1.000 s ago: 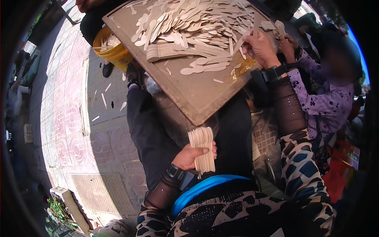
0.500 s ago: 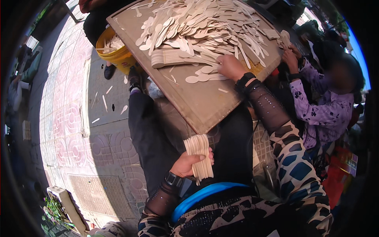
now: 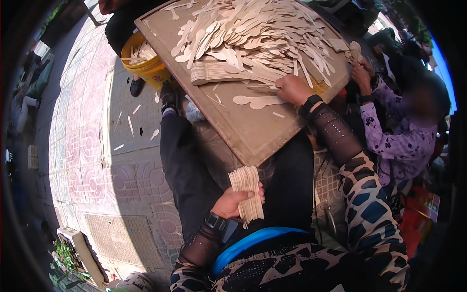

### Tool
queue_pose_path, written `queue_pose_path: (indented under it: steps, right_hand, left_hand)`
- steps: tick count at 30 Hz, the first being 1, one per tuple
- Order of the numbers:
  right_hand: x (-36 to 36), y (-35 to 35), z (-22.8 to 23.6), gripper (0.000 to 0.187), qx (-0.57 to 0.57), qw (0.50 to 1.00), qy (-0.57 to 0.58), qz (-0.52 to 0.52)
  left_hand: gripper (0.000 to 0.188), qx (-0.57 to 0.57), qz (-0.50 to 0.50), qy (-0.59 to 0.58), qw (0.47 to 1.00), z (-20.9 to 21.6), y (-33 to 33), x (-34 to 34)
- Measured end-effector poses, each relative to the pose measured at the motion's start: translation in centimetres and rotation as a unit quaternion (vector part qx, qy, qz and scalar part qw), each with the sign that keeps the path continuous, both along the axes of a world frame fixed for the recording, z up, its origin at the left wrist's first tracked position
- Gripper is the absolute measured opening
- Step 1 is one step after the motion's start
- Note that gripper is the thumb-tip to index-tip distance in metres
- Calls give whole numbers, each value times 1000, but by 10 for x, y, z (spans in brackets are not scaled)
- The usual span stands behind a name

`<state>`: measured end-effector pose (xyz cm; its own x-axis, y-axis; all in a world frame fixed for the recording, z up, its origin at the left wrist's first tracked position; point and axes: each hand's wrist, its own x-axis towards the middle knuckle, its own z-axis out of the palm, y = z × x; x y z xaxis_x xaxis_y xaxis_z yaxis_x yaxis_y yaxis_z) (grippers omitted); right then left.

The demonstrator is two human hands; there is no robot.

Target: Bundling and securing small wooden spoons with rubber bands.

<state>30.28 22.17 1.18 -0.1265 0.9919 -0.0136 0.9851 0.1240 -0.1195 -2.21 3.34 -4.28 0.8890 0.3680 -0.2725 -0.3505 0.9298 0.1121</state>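
Observation:
My left hand (image 3: pixel 232 202) is closed around a stack of wooden spoons (image 3: pixel 248 193), held upright over my lap just below the board's near corner. On the brown board (image 3: pixel 243 129), my right hand (image 3: pixel 293 90) is closed in a pinch at the front of the spoon heap, with a few wooden spoons (image 3: pixel 265 88) sticking out to the left of its fingers. Just below it lie loose spoons (image 3: pixel 258 101). A neat row of stacked spoons (image 3: pixel 209 73) rests at the heap's left front. Behind it spreads a large pile of loose wooden spoons (image 3: pixel 258 34).
A yellow bucket (image 3: pixel 148 70) with wooden pieces stands beyond the board's left edge. Scattered wooden bits (image 3: pixel 130 125) lie on the paving. At the right, a person in a purple patterned sleeve (image 3: pixel 389 141) holds spoons at the board's edge. Another person stands at the far left corner.
My right hand has shifted slightly right and nearer, and fewer loose spoons lie below it. My left hand keeps its grip on the stack. The view has shifted a little.

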Motion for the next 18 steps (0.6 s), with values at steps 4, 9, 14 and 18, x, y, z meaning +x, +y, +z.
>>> queue_pose_path:
  steps: [4, 9, 14, 18]
  right_hand:
    - [7, -12, 9, 8, 70, 991, 112, 6]
    - [20, -13, 23, 9, 57, 987, 146, -43]
    - [1, -16, 10, 12, 39, 998, 27, -33]
    - [-5, -10, -13, 12, 24, 998, -38, -53]
  left_hand:
    - [39, 11, -6, 4, 1000, 1, -4, 0]
    - [39, 19, -11, 3, 1000, 3, -7, 2]
    - [39, 16, -18, 12, 1000, 2, -11, 2]
    - [38, 21, -17, 16, 1000, 1, -12, 4]
